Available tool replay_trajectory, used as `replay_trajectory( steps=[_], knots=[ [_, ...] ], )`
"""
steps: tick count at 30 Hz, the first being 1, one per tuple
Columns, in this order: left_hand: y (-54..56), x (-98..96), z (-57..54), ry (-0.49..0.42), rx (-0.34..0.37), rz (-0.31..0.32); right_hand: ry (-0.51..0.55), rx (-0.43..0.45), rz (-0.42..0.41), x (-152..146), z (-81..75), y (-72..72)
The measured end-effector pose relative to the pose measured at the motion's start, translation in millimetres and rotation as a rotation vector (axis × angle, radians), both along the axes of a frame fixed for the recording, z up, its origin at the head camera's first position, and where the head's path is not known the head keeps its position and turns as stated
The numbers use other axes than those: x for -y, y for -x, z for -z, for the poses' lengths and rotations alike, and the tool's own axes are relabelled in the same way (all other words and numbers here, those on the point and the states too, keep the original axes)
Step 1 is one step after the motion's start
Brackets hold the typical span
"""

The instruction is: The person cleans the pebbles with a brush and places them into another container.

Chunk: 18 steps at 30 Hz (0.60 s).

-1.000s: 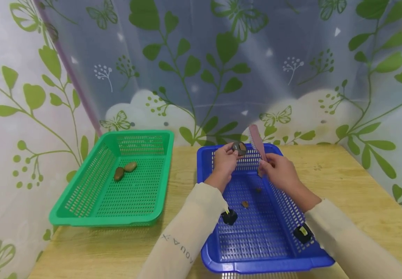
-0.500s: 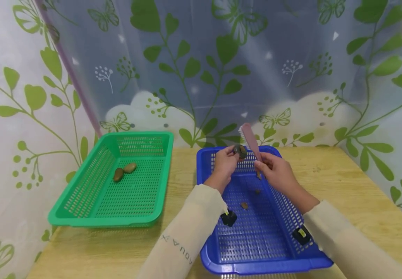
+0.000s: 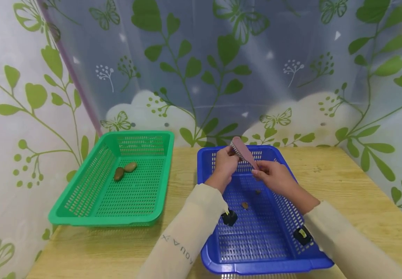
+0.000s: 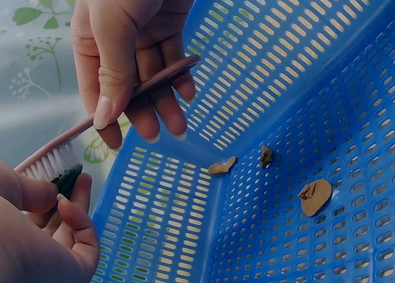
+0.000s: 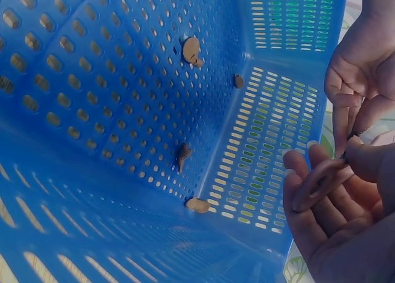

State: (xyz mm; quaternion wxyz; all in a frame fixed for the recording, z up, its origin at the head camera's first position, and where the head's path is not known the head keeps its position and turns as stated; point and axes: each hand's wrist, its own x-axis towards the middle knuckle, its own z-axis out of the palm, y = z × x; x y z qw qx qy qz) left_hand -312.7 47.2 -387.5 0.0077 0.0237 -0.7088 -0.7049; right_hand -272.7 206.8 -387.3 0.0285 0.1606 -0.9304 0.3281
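Over the far end of the blue basket (image 3: 256, 268), my left hand (image 3: 225, 162) pinches a dark stone (image 4: 69, 179) between thumb and fingers. My right hand (image 3: 274, 174) grips the handle of a pink brush (image 3: 244, 151) with white bristles. In the left wrist view the bristles (image 4: 46, 167) lie against the stone, which the head view mostly hides behind the brush. A looped handle end (image 5: 318, 183) shows in the right wrist view. Brown flakes (image 4: 315, 197) that look like dried mud lie scattered on the basket floor.
To the left stands a green basket (image 3: 107, 221) holding a dark brown stone (image 3: 119, 174) and a tan stone (image 3: 130, 167). Both baskets sit on a wooden table (image 3: 183, 201). A leaf-patterned curtain (image 3: 194, 77) hangs close behind them.
The brush has swung down and left, from standing beside the stone to lying over it. My right hand has shifted slightly left and lower. My left hand stays nearly in place.
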Motion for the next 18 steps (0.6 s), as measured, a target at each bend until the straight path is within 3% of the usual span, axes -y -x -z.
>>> replay_trajectory(
  steps=[18],
  knots=[
    [3.7,-1.0,-0.7,-0.151,-0.027,-0.004,0.058,-0.031,0.15,-3.0,-2.9,0.0]
  ],
)
